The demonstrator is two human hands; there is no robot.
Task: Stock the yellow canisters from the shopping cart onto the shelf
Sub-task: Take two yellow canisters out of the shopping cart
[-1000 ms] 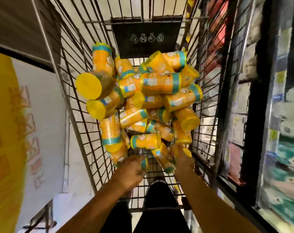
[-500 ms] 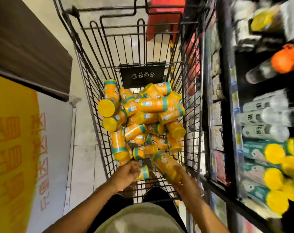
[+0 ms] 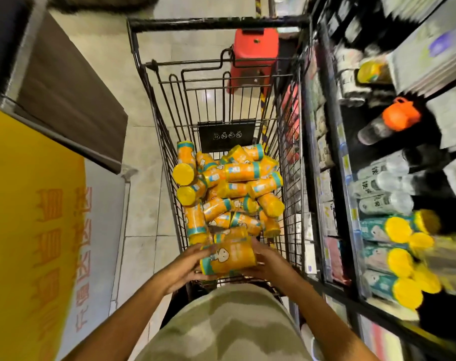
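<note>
Low in the middle of the frame, a yellow canister [image 3: 228, 256] lies sideways between both hands at the near end of the shopping cart [image 3: 154, 105]; the left hand [image 3: 185, 267] and right hand [image 3: 267, 264] each have their grip clamped on it. Behind it, a heap of canisters [image 3: 229, 188] fills the basket. Right of frame, the shelf [image 3: 349, 204] already carries yellow-capped canisters [image 3: 398, 230]. Judging by the heap, most stocking remains.

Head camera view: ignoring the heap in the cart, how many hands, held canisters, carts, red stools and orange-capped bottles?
Hands: 2, left hand, right hand
Held canister: 1
Cart: 1
Red stool: 1
Orange-capped bottle: 1
Total: 6
</note>
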